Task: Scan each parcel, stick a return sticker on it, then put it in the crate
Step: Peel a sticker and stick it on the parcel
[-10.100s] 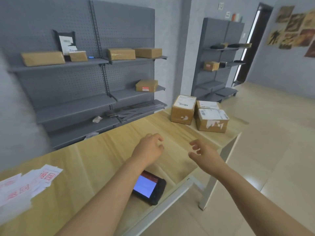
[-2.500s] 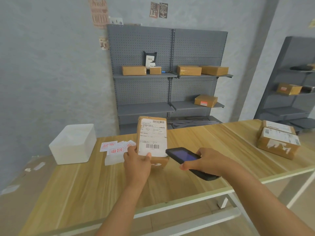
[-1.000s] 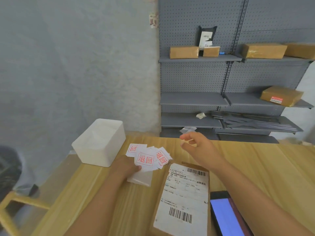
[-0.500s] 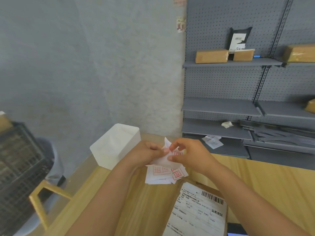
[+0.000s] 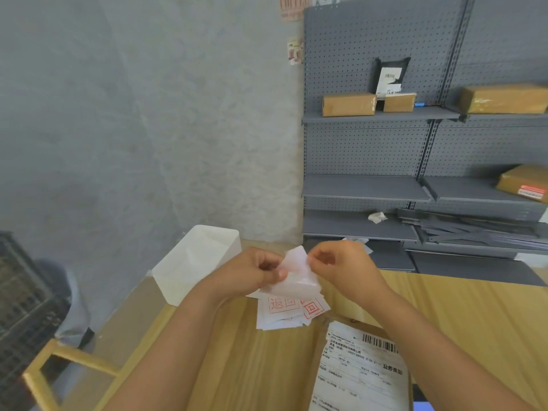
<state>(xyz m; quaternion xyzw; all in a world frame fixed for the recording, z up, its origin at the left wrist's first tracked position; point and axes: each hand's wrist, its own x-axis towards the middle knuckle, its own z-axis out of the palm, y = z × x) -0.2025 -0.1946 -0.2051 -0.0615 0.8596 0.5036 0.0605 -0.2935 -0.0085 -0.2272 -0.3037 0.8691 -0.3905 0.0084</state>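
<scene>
parcel (image 5: pixel 358 372) lies flat at the near right of the table (image 5: pixel 474 315), shipping label up, barcode visible; a sliver of the scanner (image 5: pixel 422 406) screen shows at the bottom edge just right of it. just beyond the parcel, a loose pile of stickers (image 5: pixel 289 311) with red stamped print sits on the table. above the pile both hands meet: left hand (image 5: pixel 249 272) pinches one sticker (image 5: pixel 296 275) by its left side, fingers curled; right hand (image 5: pixel 341 265) pinches its top right corner between thumb and fingertip. looks like the peel step, backing being split from the sticker, though i can't tell how far it's separated. so sticker stage is in hand, parcel not yet stickered. next move likely: finish the peel without folding the adhesive on itself, bring it down onto a bare patch of cardboard or label margin, keep off the barcode, press flat. white bin (image 5: pixel 195 262) sits far left on the table, just beyond the left hand. dark crate (image 5: pixel 20 295) is off the table at far left, lower down, so the drop needs a reach left. shelves (image 5: pixel 379 188) with boxes stand at the back.
</scene>
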